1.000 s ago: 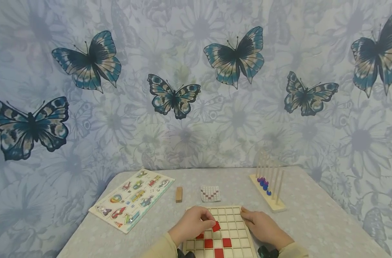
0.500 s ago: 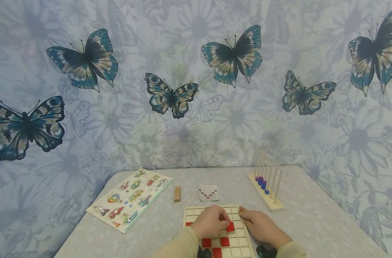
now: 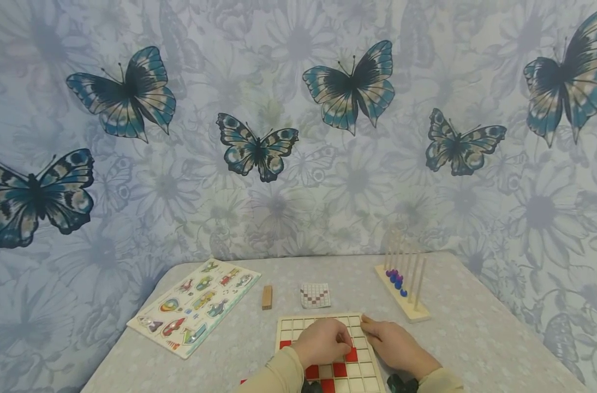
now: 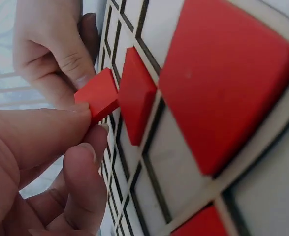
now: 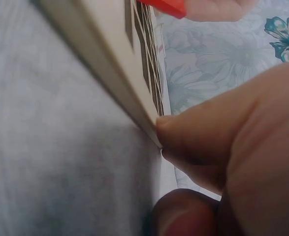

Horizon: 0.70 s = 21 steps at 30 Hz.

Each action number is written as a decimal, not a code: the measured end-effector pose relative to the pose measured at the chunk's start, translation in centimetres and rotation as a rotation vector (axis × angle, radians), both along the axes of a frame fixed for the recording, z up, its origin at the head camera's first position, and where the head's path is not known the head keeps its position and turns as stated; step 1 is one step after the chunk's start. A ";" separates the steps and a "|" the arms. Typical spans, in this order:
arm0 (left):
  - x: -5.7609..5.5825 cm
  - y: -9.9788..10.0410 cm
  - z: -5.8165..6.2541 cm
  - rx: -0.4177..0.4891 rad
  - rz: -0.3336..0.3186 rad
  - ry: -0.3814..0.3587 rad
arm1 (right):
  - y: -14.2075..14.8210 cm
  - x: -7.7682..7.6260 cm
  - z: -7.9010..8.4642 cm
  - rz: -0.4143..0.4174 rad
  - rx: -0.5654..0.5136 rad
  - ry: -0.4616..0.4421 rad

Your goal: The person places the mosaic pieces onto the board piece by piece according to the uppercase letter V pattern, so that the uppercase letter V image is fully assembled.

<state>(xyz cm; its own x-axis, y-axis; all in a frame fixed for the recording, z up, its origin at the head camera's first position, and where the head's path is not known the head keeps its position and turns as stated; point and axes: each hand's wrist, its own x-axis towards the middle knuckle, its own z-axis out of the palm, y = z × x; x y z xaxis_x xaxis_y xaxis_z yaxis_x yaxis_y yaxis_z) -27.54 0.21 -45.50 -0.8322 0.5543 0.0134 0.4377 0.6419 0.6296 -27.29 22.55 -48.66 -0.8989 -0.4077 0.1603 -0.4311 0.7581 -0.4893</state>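
A small red square tile (image 4: 99, 93) is pinched between the thumb and finger of my left hand (image 3: 324, 343), above the right part of a pale wooden grid board (image 3: 356, 384). In the left wrist view this tile is tilted, its lower edge by the grid. Other red tiles (image 3: 340, 370) sit in cells nearer to me, and one red tile (image 3: 285, 344) shows at the left edge. My right hand (image 3: 396, 344) grips the board's right edge near the far corner, the thumb on top in the right wrist view. My left hand and sleeve cover part of the grid.
Behind the board lies a paper card (image 3: 315, 295) with a printed grid pattern. A wooden block (image 3: 267, 297) is left of it. A picture puzzle board (image 3: 192, 305) lies at the left. At the right stands a peg rack (image 3: 416, 312) with blue and purple beads.
My left hand has carried the red tile rightward across the board, then slightly towards me. The right hand keeps its grip on the board's edge. The head view has shifted slightly.
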 end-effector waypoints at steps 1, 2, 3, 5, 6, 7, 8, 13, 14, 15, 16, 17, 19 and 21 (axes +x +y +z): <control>0.0 0.0 0.0 -0.005 0.000 0.002 | 0.0 0.0 0.0 0.002 0.001 -0.002; 0.0 0.0 0.0 -0.008 0.002 0.001 | 0.0 0.0 0.0 0.003 0.000 -0.006; -0.1 0.0 0.0 -0.012 0.005 0.004 | 0.0 0.0 0.0 0.003 -0.002 -0.010; -0.1 0.0 -0.1 -0.013 0.008 0.013 | 0.0 0.0 0.0 0.004 -0.002 -0.011; -0.1 0.1 -0.1 -0.017 0.009 0.024 | 0.0 0.0 0.0 0.008 -0.001 -0.012; 0.0 0.1 -0.2 -0.022 0.011 0.029 | 0.0 0.1 0.0 0.008 -0.003 -0.014; 0.0 0.3 -0.2 -0.030 0.012 0.036 | 0.0 0.1 0.0 0.007 -0.002 -0.013; 0.3 0.6 -0.3 -0.074 0.026 0.081 | 0.0 0.1 -0.1 0.002 -0.008 -0.011; 0.3 0.6 -0.3 -0.078 0.030 0.088 | 0.0 0.1 -0.1 0.001 -0.006 -0.008; 0.3 0.6 -0.4 -0.078 0.034 0.094 | 0.0 0.1 -0.1 0.002 -0.008 -0.008; 0.3 0.6 -0.4 -0.082 0.039 0.098 | -0.1 0.1 -0.1 0.003 -0.009 -0.004; 0.3 0.6 -0.5 -0.083 0.044 0.102 | -0.1 0.2 -0.1 0.005 -0.009 -0.002; 0.3 0.6 -0.7 -0.080 0.060 0.107 | -0.1 0.2 -0.2 0.008 -0.001 0.011; 0.4 0.6 -0.8 -0.069 0.078 0.115 | 0.0 0.1 -0.3 0.013 0.007 0.023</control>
<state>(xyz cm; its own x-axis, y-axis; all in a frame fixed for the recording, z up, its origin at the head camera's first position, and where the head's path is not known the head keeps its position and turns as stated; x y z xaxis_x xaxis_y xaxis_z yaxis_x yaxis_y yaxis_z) -27.18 0.78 -46.29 -0.8682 0.4905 0.0755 0.4513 0.7171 0.5311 -27.15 22.51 -48.91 -0.8897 -0.4203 0.1783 -0.4520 0.7558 -0.4738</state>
